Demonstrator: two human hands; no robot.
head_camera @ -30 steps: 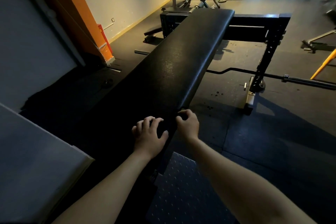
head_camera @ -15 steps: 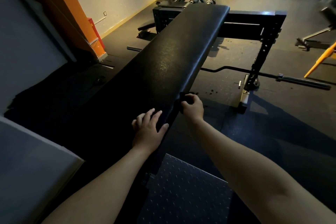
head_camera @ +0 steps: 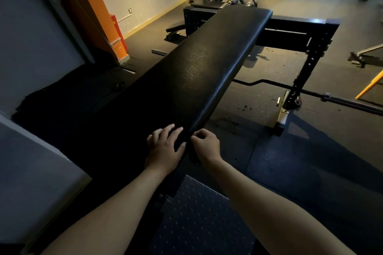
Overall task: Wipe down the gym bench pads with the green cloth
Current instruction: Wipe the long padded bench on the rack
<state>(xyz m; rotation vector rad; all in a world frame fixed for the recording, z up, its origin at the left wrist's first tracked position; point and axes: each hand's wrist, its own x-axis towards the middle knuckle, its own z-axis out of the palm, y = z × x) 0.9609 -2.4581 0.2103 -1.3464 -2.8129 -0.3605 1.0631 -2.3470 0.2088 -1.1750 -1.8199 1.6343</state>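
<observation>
Dim gym flooring [head_camera: 310, 161] surrounds the black bench pad [head_camera: 196, 72], which runs from 7 o'clock toward 1. On it the left hand [head_camera: 163, 149] rests flat, fingers spread. At its 4 o'clock edge the right hand [head_camera: 207, 147] curls round the cloth [head_camera: 193, 158], which looks dark here.

No text, label, brand or number can be read anywhere in view; the black bench pad [head_camera: 207, 72] shows only its grained surface; the red box [head_camera: 114, 25] against the orange column [head_camera: 97, 6] and the small wall plate [head_camera: 130, 10] are too small and dim to show any marking.
</observation>
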